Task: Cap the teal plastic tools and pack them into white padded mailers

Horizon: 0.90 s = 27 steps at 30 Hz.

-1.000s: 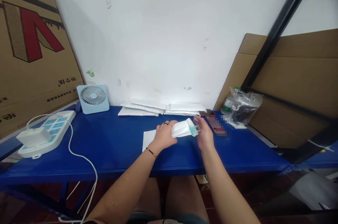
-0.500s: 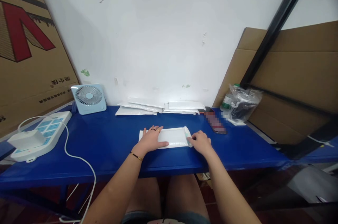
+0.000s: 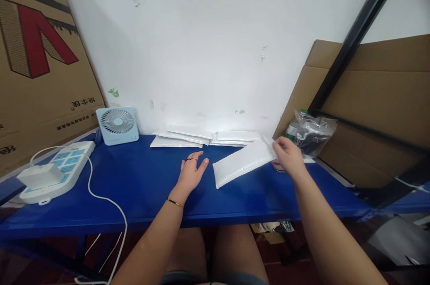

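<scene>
A flat white packet (image 3: 244, 162) slants upward to the right over the blue table, its right end pinched in my right hand (image 3: 289, 155). My left hand (image 3: 192, 173) hovers over the table left of the packet, fingers apart and holding nothing. Behind them, along the wall, lie two low piles of similar white packets, a left pile (image 3: 183, 136) and a right pile (image 3: 231, 137). The raised packet partly covers the right pile. A phone (image 3: 278, 166) shows only in part beneath the packet and my right hand.
On the blue table (image 3: 134, 186), a light blue fan (image 3: 117, 125) and a white power strip (image 3: 63, 168) with a cable stand at the left. A bagged dark item (image 3: 314, 135) and a bottle (image 3: 291, 131) are at the right, near cardboard (image 3: 369, 119).
My right hand has lifted the packet's right end and moved it right and away from me. My left hand has let go of the packet. The view has shifted slightly.
</scene>
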### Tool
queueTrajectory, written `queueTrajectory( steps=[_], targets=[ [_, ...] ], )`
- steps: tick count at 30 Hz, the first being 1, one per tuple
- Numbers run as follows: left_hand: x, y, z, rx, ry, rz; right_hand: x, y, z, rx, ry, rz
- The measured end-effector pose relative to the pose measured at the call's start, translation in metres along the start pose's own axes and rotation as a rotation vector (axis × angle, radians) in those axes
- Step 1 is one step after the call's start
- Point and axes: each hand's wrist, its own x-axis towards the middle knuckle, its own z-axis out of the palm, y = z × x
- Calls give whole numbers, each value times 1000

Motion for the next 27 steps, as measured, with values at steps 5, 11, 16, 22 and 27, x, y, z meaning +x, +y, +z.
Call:
queueTrajectory(
  steps=[5, 11, 16, 22, 27],
  targets=[
    [-19, 20, 11, 1, -233, 255, -2, 25, 14, -242, -56, 82],
    [-34, 25, 33, 240, -421, 370, -31, 53, 41, -191, -203, 146],
    [-21, 34, 38, 406, -385, 415, -55, 71, 45, -7, -448, -77],
    [0, 39, 34, 536, -430, 432, -58, 89, 51, 60, -483, -118],
    [18, 24, 27, 194, -257, 234, -49, 83, 51, 473, -272, 152]
  ],
)
